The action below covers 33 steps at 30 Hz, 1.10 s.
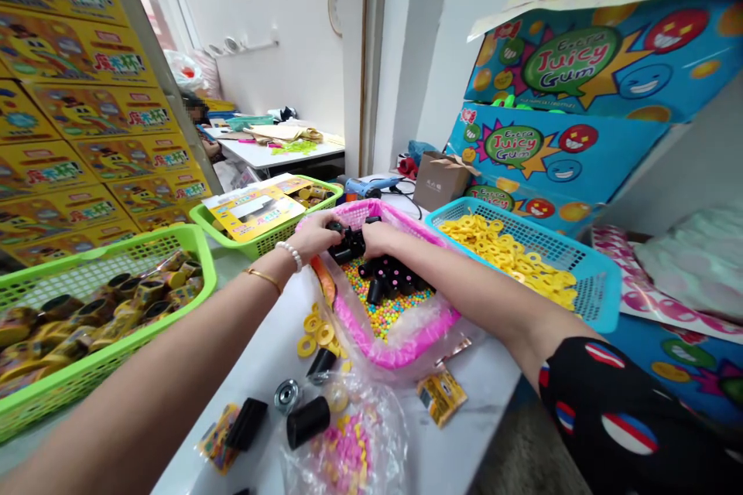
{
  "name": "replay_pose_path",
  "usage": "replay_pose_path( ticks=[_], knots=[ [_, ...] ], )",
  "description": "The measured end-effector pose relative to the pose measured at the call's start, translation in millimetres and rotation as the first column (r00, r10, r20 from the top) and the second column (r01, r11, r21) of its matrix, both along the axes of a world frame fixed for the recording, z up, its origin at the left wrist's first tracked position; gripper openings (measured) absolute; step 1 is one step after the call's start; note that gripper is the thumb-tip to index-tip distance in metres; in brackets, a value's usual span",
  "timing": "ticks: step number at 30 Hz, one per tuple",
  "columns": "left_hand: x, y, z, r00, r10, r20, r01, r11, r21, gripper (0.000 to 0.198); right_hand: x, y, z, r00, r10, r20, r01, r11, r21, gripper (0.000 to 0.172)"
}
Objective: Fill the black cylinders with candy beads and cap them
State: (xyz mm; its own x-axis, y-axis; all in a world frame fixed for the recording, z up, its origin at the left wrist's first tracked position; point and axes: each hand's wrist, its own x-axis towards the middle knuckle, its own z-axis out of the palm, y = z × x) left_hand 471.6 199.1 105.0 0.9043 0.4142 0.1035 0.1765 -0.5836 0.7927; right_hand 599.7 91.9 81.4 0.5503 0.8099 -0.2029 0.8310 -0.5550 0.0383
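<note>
hands, two: left hand (318,237) curled round a black tube (335,227); right hand (378,239) closed on another, fingertips hidden. black tubes (388,278), many: in the pink basket (395,358), twelve o'clock on the bench (481,394), atop coloured beads (386,321). yellow rings (511,255): blue basket (604,294), three o'clock of the pink. step in hand, as judged: handling tubes over beads. next move seemingly calls for steady, separate grips.

Room over near end, pink bskt (386,353) (clr bag (384,427) in front)
</note>
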Motion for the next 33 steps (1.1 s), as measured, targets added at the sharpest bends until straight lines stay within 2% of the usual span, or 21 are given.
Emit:
replay_pose_path(
  ticks=[3,6,8,11,14,18,22,26,30,33],
  knots=[
    [-9,1,4.6,0.998,-0.05,0.042,0.055,0.99,-0.128,0.032,7,-2,3.3,1.0,-0.001,-0.003,0.001,1.0,-0.022,0.034],
    [-11,2,6.7,0.999,-0.048,0.025,0.052,0.984,-0.172,0.03,14,-4,9.7,1.0,0.016,0.006,-0.016,1.0,-0.012,0.032],
    [-6,5,6.3,1.0,-0.015,-0.014,0.013,0.989,-0.146,0.027,15,-5,10.6,0.999,0.049,0.004,-0.049,0.999,0.002,0.034],
    [6,5,3.5,0.992,0.049,-0.119,-0.052,0.999,-0.017,0.021,10,-2,5.5,0.996,0.091,0.001,-0.091,0.995,0.028,0.043],
    [15,-1,-1.4,0.961,0.081,-0.264,-0.031,0.982,0.189,0.028,8,2,1.9,0.996,0.085,0.013,-0.085,0.995,0.054,0.044],
    [18,-18,-9.1,0.897,0.09,-0.432,0.115,0.897,0.427,0.03,21,-4,13.5,0.996,0.084,0.01,-0.085,0.988,0.128,0.038],
    [20,-26,-14.3,0.85,0.104,-0.516,0.235,0.803,0.548,0.032,41,-19,27.2,0.998,0.048,0.044,-0.058,0.962,0.268,0.041],
    [24,-23,-18.1,0.861,0.118,-0.495,0.254,0.743,0.619,0.031,51,-29,27.6,0.996,-0.072,0.06,0.047,0.941,0.334,0.047],
    [24,-15,-18.9,0.914,0.19,-0.358,0.13,0.699,0.703,0.038,47,-32,27.3,0.986,-0.157,0.056,0.131,0.936,0.328,0.041],
    [23,-14,-15.6,0.939,0.216,-0.268,0.056,0.672,0.738,0.044,37,-28,24.6,0.98,-0.191,0.056,0.168,0.945,0.281,0.044]
  ],
)
